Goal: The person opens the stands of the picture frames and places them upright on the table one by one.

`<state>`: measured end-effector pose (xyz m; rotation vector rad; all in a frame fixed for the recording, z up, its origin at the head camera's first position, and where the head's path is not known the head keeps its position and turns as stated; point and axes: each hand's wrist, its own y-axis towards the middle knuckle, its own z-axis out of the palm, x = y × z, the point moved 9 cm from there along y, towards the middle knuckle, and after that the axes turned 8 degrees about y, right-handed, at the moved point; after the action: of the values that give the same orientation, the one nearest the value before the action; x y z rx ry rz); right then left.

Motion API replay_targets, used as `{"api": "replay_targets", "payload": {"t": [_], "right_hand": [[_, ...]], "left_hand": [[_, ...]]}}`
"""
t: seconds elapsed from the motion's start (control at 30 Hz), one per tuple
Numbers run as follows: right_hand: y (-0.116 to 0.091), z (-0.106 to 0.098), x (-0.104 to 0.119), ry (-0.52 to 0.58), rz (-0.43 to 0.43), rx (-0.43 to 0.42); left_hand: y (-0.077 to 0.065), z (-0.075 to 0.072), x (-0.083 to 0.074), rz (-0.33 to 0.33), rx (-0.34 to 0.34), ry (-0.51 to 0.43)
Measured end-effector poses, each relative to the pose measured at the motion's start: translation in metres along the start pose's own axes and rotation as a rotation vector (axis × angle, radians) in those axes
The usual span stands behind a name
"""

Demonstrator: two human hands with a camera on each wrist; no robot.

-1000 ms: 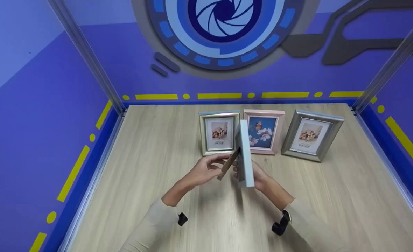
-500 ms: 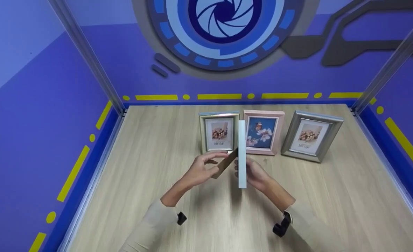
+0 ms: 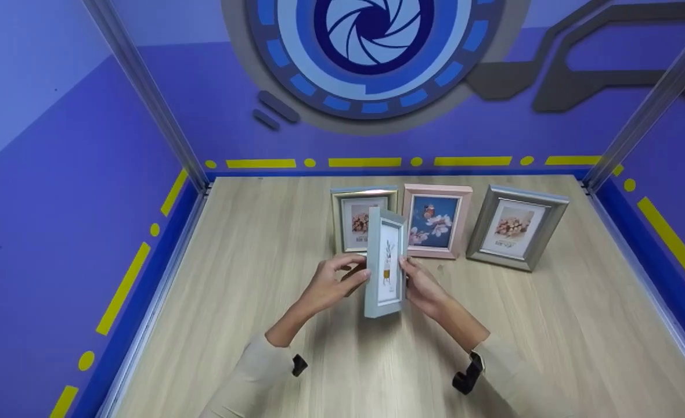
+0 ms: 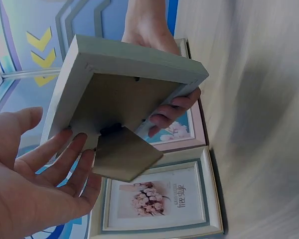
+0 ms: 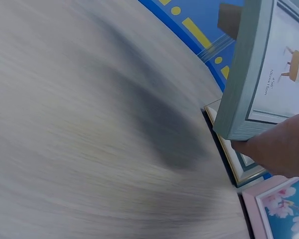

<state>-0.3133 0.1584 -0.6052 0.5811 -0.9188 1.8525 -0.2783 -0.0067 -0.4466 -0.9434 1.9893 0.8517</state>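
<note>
A light blue-green picture frame (image 3: pixel 372 267) is held upright above the table, its plant picture turned partly to the right in the head view. My right hand (image 3: pixel 426 290) grips its right side, thumb on the front and fingers (image 4: pixel 164 119) behind. My left hand (image 3: pixel 324 287) is at the frame's left side. In the left wrist view its fingers (image 4: pixel 72 164) are fairly straight, touching the back near the folded-out stand (image 4: pixel 124 154), and the thumb stands apart. The right wrist view shows the right thumb (image 5: pixel 284 144) at the frame's lower edge.
Behind the hands stand a pale gold picture frame (image 3: pixel 336 226), partly covered by the held one, a pink frame (image 3: pixel 465 223) with blossoms, and a grey-silver frame (image 3: pixel 553 232) at right. Blue-purple walls (image 3: pixel 162 116) bound the wooden table (image 3: pixel 249 261).
The held frame has turned from edge-on, so its front picture now shows in the head view, and it has shifted slightly left. Its stand has become mostly hidden there.
</note>
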Motion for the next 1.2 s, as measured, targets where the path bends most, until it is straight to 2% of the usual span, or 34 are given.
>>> {"api": "replay_targets", "payload": {"t": [0.1, 0.17, 0.33, 0.47, 0.57, 0.8, 1.0, 1.1, 1.2], "right_hand": [[0.001, -0.002, 0.002, 0.02, -0.02, -0.015], [0.002, -0.002, 0.002, 0.013, -0.032, -0.009], [0.005, -0.003, 0.0, -0.013, -0.05, -0.018], [0.007, -0.002, -0.004, -0.023, -0.058, -0.039], [0.009, 0.003, -0.006, -0.049, -0.066, -0.04], [0.02, 0.025, -0.008, -0.196, -0.14, 0.004], [0.032, 0.047, -0.008, -0.294, -0.234, 0.016], [0.035, 0.062, -0.008, -0.351, -0.289, 0.03], [0.031, 0.083, -0.007, -0.404, -0.33, 0.08]], "left_hand": [[-0.004, -0.003, 0.008, -0.021, -0.021, -0.01], [-0.006, -0.003, 0.019, -0.048, -0.047, 0.001], [-0.01, 0.0, 0.059, -0.129, -0.116, 0.049], [-0.015, -0.005, 0.085, -0.211, -0.116, 0.071], [-0.021, -0.015, 0.098, -0.271, -0.119, 0.056], [-0.039, -0.042, 0.127, -0.392, -0.184, -0.034], [-0.053, -0.058, 0.15, -0.456, -0.272, -0.083], [-0.061, -0.067, 0.162, -0.499, -0.324, -0.1], [-0.066, -0.078, 0.17, -0.514, -0.379, -0.099]]}}
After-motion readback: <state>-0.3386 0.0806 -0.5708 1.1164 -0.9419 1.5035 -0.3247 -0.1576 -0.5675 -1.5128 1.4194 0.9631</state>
